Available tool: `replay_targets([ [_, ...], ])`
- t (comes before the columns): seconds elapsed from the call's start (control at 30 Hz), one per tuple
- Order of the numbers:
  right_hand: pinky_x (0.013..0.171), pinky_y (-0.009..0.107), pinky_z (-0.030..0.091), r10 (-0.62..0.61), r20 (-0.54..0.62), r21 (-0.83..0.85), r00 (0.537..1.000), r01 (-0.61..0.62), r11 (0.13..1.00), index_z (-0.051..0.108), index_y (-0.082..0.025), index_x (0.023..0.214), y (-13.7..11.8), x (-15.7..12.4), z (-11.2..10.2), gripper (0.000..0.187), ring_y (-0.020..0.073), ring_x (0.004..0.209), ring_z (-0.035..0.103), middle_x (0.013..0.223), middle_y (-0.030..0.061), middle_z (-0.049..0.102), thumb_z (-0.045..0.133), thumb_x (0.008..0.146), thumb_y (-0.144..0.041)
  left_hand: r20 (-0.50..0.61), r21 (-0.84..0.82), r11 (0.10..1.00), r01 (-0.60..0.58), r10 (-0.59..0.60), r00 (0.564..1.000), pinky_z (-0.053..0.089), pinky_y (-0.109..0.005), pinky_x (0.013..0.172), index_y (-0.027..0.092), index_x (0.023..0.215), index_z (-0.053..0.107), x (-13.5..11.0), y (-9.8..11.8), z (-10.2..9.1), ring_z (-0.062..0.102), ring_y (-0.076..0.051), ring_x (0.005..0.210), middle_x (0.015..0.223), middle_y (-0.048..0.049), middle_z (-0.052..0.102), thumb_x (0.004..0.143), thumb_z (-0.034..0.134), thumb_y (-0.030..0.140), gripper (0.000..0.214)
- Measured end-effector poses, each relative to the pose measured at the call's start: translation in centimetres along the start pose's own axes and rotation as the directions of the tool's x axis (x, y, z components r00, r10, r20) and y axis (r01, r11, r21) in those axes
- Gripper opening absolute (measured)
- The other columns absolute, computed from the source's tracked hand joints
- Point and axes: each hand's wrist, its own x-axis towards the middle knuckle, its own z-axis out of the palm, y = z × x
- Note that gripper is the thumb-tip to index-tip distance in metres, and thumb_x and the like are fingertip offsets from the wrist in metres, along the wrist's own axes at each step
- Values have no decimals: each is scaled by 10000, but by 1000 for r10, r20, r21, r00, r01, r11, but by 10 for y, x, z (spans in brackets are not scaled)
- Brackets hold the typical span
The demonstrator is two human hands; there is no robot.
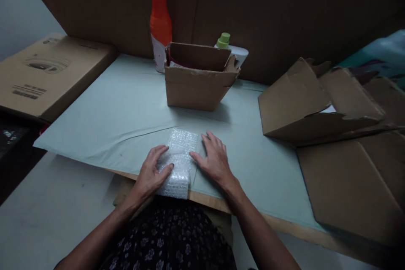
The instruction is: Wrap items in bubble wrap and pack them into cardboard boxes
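A sheet of bubble wrap [183, 139], partly folded over, lies at the front edge of the table, its near end reaching over the edge. My left hand [154, 168] rests at its left side, thumb and fingers apart, the thumb on the wrap. At its right side is my right hand [215, 156], fingers spread, with the thumb touching or very near the wrap's edge. Neither hand is closed round anything. Whether something lies inside the fold I cannot tell.
An open cardboard box [198, 88] stands behind the wrap, with an orange bottle [160, 21] and a green-capped bottle [224, 40] behind it. More open cardboard boxes [291, 105] crowd the right side. A flat printed carton [47, 71] lies at left on the pale cloth's [126, 93] far side.
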Motion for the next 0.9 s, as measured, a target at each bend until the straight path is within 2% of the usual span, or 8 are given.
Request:
replay_targets([
  [0.07,1050,629,422,-40,79,-54,996,45,998,673,-97,1203,-10,15,18,524,441,1338,496,1446,266,548,782,793,-403,11,71,993,-91,90,996,486,-461,1047,207,1221,651,-3,-2,5,595,-278,1205,1256,-124,633,844,637,311,391],
  [0.2,1030,496,426,-201,134,56,970,195,979,700,-195,933,-27,23,27,64,322,1241,587,1178,120,732,662,882,-204,20,90,988,-127,126,992,543,-380,876,220,1115,691,4,1,10,642,-218,939,965,-67,672,879,513,187,297],
  [0.3,955,426,437,-216,-56,107,975,221,969,680,-206,924,-30,30,6,68,266,1058,659,1023,83,757,613,913,-206,-18,6,981,-192,192,981,540,-327,831,218,1080,704,27,18,8,645,-187,889,928,-50,671,892,491,163,289],
  [0.4,940,401,424,-167,-319,86,933,204,975,668,-217,912,-24,50,-25,91,250,991,661,985,63,751,605,925,-281,-155,-67,962,-266,253,955,532,-320,874,205,1184,672,59,42,3,645,-174,926,997,-48,688,883,550,172,327],
  [0.47,907,385,431,-78,-409,86,909,123,989,652,-224,879,-15,66,-42,102,244,930,658,912,45,739,599,910,-305,-238,-128,954,-272,236,942,532,-309,865,197,1222,657,78,54,0,644,-159,901,1017,-42,695,869,585,177,361],
  [0.57,810,354,450,77,-413,143,908,-19,989,626,-222,848,7,82,-55,119,223,800,633,816,25,700,578,880,-326,-265,-219,947,-233,172,949,533,-275,783,190,1163,691,94,60,-4,626,-132,794,925,-20,698,856,618,196,315],
  [0.73,750,354,460,223,-350,154,910,-179,972,633,-219,844,51,90,-55,146,212,718,593,773,23,667,578,834,-354,-274,-368,907,-203,102,956,524,-223,704,183,1101,721,94,62,-14,621,-107,732,828,3,685,829,678,210,277],
  [0.9,987,528,444,190,-360,131,914,-152,980,640,-194,1139,68,87,-64,405,339,1129,601,1207,144,680,666,790,-399,-271,-421,847,-326,225,936,565,-268,728,201,1136,698,87,90,-35,655,-140,771,893,-15,695,836,703,259,306],
])
